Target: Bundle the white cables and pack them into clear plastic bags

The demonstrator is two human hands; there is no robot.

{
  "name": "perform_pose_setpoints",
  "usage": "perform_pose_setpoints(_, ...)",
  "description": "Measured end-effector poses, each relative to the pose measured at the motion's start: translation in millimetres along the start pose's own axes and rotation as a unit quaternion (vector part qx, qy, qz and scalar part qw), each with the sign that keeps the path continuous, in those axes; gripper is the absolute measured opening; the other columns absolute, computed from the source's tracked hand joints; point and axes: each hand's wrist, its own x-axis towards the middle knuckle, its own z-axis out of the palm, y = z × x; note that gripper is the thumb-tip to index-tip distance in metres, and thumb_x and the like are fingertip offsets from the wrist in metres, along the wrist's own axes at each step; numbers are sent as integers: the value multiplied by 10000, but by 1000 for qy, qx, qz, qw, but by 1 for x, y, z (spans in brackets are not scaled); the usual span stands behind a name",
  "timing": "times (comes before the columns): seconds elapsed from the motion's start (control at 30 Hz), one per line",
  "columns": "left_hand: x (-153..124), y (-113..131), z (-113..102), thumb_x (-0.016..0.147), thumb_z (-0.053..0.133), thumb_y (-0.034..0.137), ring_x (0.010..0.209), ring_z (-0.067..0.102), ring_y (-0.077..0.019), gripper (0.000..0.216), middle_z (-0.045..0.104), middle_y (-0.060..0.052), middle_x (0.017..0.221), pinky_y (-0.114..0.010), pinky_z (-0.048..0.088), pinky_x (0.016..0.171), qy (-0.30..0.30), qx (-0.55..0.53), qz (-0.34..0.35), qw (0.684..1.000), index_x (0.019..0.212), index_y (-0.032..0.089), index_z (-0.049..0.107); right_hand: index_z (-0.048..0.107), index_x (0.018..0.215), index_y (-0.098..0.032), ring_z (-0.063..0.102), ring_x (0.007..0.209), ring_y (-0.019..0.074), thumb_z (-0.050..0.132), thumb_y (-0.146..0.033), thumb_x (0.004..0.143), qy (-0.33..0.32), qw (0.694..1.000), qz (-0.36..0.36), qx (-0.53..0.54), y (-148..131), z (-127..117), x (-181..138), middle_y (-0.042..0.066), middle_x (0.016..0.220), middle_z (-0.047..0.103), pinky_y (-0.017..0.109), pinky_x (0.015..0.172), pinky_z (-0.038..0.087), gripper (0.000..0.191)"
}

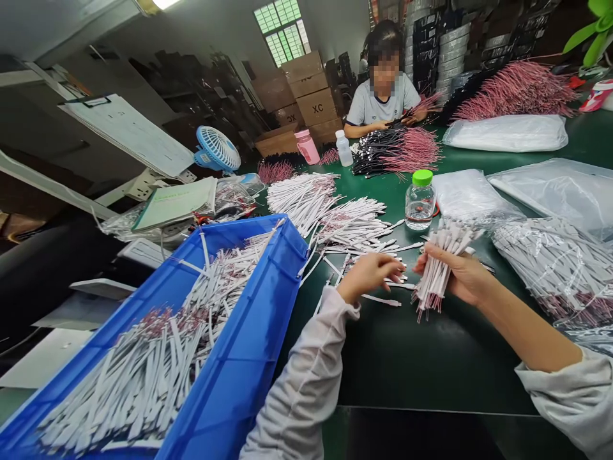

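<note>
My right hand (462, 273) is closed round a bundle of white cable pieces with reddish wire ends (438, 271), held upright just above the dark green table (421, 358). My left hand (368, 275) hovers to the left of the bundle, fingers curled in a pinch over loose white cable pieces (378, 295) lying on the table. I cannot make out whether the pinch holds one. A large pile of the same white pieces (335, 211) lies beyond my hands.
A blue bin (253, 338) full of white pieces stands at the left. A bottle with a green cap (420, 201) stands behind the bundle. Clear bags of pieces (555, 268) lie at the right. Another person (383, 89) sits across the table with black and red wires (397, 150).
</note>
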Motion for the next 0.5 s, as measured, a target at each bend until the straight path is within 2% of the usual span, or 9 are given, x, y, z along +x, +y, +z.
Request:
perform_pose_setpoints(0.03,8,2,-11,912,452,294,798,670,-157,295,708,-101,910,-230,519,641,82,99,-10,992,999,125,676,633,770,-196,616,649,155,817,-372,637,7,999,-43,-6,-1,0,1,4,670,637,296,652,542,287)
perform_pose_setpoints(0.07,18,4,-21,918,427,246,833,663,-145,286,708,-90,934,-237,516,729,150,202,-24,967,1015,145,676,629,786,-197,587,609,134,813,-363,645,10,996,-87,-23,-2,0,2,-16,626,602,269,616,521,286)
perform_pose_setpoints(0.13,39,4,-37,895,441,178,950,641,-172,271,692,-122,1018,-286,476,879,209,293,-53,931,1024,137,676,635,834,-190,544,575,107,811,-349,646,14,987,-146,-67,-2,-1,3,-35,607,566,223,548,464,303)
perform_pose_setpoints(0.2,58,2,-47,853,501,157,1002,624,-211,231,678,-156,1043,-330,451,924,217,332,-78,915,989,121,685,644,862,-178,540,586,101,813,-351,636,22,983,-156,-90,1,-3,5,-32,640,574,208,523,432,331)
perform_pose_setpoints(0.3,73,-1,-53,822,537,146,1008,620,-228,205,676,-158,1027,-337,447,919,209,384,-97,894,950,128,695,640,864,-170,542,578,105,804,-377,642,48,990,-126,-51,4,-6,10,-29,632,576,215,527,435,346)
perform_pose_setpoints(0.4,71,-3,-55,837,507,145,1019,617,-239,218,671,-165,1021,-346,446,915,199,425,-105,877,942,122,696,640,837,-152,530,544,102,804,-378,641,75,994,-77,23,5,-9,14,-27,582,558,225,533,459,341)
perform_pose_setpoints(0.5,62,-3,-58,841,552,224,1029,613,-261,208,651,-175,1077,-360,456,895,183,452,-114,865,956,118,689,645,810,-138,517,517,89,823,-325,616,81,993,-44,73,5,-10,16,-26,571,554,224,535,483,323)
